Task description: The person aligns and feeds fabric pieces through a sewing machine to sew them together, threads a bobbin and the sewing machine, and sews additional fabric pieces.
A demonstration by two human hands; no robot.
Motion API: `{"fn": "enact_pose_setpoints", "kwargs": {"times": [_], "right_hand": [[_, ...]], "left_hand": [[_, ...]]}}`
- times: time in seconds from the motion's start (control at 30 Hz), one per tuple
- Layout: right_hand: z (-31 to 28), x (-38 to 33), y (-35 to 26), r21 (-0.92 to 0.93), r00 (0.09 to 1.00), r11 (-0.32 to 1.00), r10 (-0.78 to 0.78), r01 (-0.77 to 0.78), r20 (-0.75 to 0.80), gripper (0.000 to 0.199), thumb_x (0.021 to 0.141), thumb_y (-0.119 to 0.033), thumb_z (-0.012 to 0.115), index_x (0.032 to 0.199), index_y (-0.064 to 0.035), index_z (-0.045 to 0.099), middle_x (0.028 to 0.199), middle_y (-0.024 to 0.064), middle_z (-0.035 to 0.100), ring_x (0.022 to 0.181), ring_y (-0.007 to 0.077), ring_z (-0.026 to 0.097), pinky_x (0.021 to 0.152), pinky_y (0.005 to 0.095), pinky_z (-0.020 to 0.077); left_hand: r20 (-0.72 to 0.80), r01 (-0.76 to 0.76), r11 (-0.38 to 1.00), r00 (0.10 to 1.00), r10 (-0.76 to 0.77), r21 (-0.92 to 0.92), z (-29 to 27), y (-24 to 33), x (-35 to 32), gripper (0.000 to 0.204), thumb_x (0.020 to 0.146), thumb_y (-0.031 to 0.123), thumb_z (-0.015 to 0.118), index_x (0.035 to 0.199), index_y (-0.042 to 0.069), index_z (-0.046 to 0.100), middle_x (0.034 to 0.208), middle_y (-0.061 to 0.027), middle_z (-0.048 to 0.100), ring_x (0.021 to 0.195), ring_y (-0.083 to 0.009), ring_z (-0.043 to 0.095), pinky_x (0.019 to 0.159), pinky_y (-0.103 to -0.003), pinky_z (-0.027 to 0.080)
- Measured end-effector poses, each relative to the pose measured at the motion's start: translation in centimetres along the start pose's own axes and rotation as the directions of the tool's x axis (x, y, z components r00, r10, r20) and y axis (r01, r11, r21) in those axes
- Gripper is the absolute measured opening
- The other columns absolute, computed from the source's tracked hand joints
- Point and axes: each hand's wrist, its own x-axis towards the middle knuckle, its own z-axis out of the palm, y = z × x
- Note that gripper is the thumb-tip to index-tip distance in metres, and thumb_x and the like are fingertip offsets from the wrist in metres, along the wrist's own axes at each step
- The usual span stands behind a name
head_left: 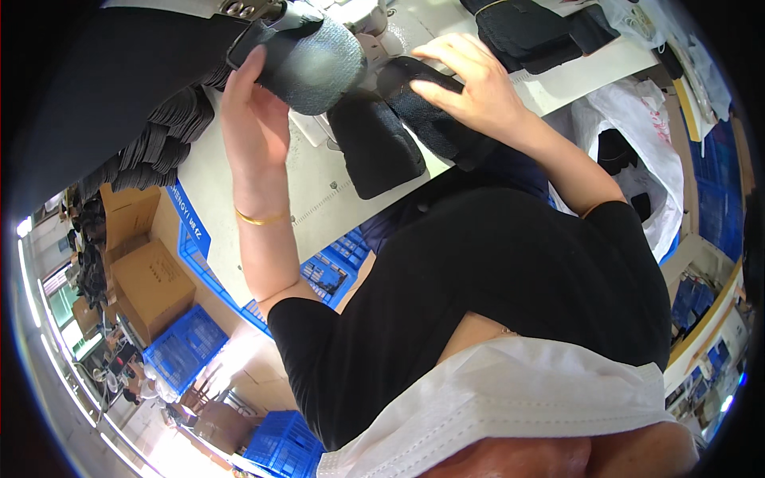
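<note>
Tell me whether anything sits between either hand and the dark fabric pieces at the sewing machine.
Nothing visible does. The left hand is pressed against the rounded dark fabric piece, and the right hand lies flat on the black mesh piece on the white table. Both hands touch the fabric directly.

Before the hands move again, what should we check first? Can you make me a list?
1. Left hand on the dark fabric piece: ok, the palm is against it.
2. Right hand flat on the black piece: ok, the fingers are spread over it.
3. Fingers away from the sewing machine needle: cannot tell, the needle is hidden.
4. Another black piece lies flat on the white table: ok.
5. Gold bracelet apart from the fabric: ok.
</note>
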Motion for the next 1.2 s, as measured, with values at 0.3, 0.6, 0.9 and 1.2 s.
{"fn": "enact_pose_setpoints", "kwargs": {"times": [0.3,0.6,0.9,1.2], "right_hand": [[2.0,-3.6,1.2,-0.138,0.966,0.972,0.211,-0.191,0.149,0.068,0.073,-0.038,0.078,0.127,-0.0008,0.057,0.117,0.0126,0.054,0.114,0.0311,0.052,0.098,0.0438,0.0426],[3.0,-3.7,1.0,-0.191,0.991,0.981,0.016,-0.042,-0.136,0.055,0.075,-0.023,0.079,0.124,-0.0079,0.058,0.119,0.0075,0.058,0.108,0.0263,0.056,0.093,0.041,0.0426],[3.7,-3.9,1.2,-0.197,0.986,0.98,-0.033,0.0,-0.166,0.051,0.08,-0.027,0.078,0.125,-0.0112,0.06,0.102,0.0043,0.063,0.097,0.0219,0.058,0.085,0.0379,0.0404],[1.6,-0.4,0.7,0.308,0.777,0.937,0.072,0.162,-0.625,0.03,0.089,0.006,0.064,0.118,0.0003,0.057,0.091,0.0073,0.061,0.081,0.0134,0.057,0.075,0.0252,0.0479]], "left_hand": [[0.504,-0.611,0.252,0.776,0.38,0.75,-4.4,-0.8,7.4,0.028,0.088,0.022,0.063,0.098,-0.004,0.064,0.097,-0.0159,0.068,0.09,-0.0264,0.066,0.083,-0.036,0.051],[0.319,-0.319,0.121,0.948,0.016,0.94,-3.1,-8.0,-7.8,0.084,0.07,0.033,0.088,0.128,-0.011,0.047,0.111,-0.0229,0.053,0.103,-0.0363,0.055,0.09,-0.043,0.047],[0.322,-0.322,-0.031,0.928,0.186,0.946,-2.6,-8.3,-8.6,0.079,0.068,0.042,0.086,0.122,-0.004,0.053,0.121,-0.0207,0.049,0.112,-0.0381,0.05,0.097,-0.045,0.043],[0.133,-0.432,0.692,0.887,0.443,0.578,-0.3,-6.0,-9.0,0.078,0.077,0.01,0.085,0.139,-0.004,0.04,0.114,-0.0119,0.057,0.101,-0.0205,0.061,0.089,-0.033,0.052]]}}
